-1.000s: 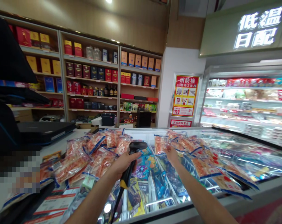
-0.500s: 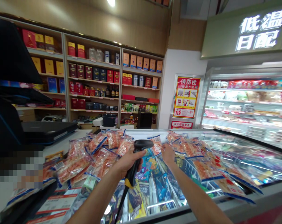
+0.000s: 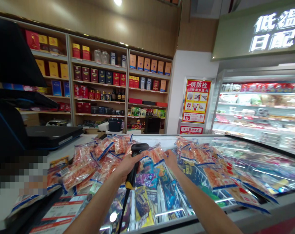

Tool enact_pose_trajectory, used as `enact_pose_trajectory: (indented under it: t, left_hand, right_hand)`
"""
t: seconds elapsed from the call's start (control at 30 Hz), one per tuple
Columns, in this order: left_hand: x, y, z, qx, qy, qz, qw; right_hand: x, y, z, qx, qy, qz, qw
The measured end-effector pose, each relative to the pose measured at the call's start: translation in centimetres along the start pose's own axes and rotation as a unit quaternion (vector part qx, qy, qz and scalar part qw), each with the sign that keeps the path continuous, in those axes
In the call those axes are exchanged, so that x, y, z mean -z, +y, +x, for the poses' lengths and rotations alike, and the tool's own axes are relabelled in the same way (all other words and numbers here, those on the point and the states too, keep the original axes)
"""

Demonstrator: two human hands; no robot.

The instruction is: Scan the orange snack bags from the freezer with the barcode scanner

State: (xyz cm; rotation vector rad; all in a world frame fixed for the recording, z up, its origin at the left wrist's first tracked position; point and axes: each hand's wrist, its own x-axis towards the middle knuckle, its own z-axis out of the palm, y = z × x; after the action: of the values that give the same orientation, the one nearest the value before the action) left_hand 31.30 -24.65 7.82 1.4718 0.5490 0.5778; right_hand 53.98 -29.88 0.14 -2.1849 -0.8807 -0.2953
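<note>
My left hand (image 3: 128, 165) is wrapped round the grip of a black and yellow barcode scanner (image 3: 135, 165), its head turned toward the right and its cable hanging down. In my right hand (image 3: 171, 160) is the right edge of a clear packet of orange-pink food (image 3: 157, 153) with blue trim, pinched between the fingers. The packet hangs tilted above the freezer's glass, just right of the scanner's head. A pile of similar packets (image 3: 80, 167) lies to the left of my hands. More such packets (image 3: 198, 152) are spread on the glass to the right.
Below my hands, the chest freezer (image 3: 193, 224) holds colourful bags (image 3: 144, 208) in wire baskets. A dark monitor stand (image 3: 6, 97) and a black flat device (image 3: 54, 134) stand at the left. Shelves of boxes (image 3: 98, 76) line the back wall; a lit refrigerated case (image 3: 257, 107) is at the right.
Both hands have shifted left, the left one with the scanner. The packet in my right hand has moved left and tilted, and its face shows more orange now.
</note>
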Motion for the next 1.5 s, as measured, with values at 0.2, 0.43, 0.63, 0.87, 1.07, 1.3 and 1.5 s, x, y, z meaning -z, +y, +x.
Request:
enact_pose_trajectory:
  t: [0.2, 0.43, 0.63, 0.87, 1.07, 1.3, 1.5]
  left_hand:
    - [2.2, -0.7, 0.0, 0.009, 0.037, -0.007, 0.999]
    - [3.6, -1.0, -0.1, 0.015, 0.058, -0.002, 0.998]
    - [4.9, -0.6, -0.5, 0.0, 0.069, 0.005, 0.998]
    - [4.3, -0.3, -0.5, 0.032, 0.062, -0.021, 0.997]
    - [2.1, -0.3, -0.4, 0.042, 0.051, -0.013, 0.998]
    - [-1.2, -1.0, 0.0, 0.02, -0.022, -0.004, 1.0]
    - [-2.6, -0.6, -0.3, 0.034, -0.031, 0.036, 0.998]
  right_hand:
    - [-2.9, -2.6, -1.2, 0.026, -0.037, 0.056, 0.997]
    - [-5.2, -6.2, -0.8, 0.022, -0.05, 0.096, 0.994]
    - [-5.6, -8.0, 1.5, -0.012, 0.021, 0.145, 0.989]
    - [-8.5, -8.4, 2.2, 0.157, -0.14, 0.133, 0.969]
    - [-6.2, -4.2, 2.3, 0.032, -0.051, 0.088, 0.994]
    - [2.0, 6.2, 1.7, 0.0, 0.044, -0.189, 0.981]
    - [3.3, 10.2, 0.7, -0.004, -0.034, -0.269, 0.963]
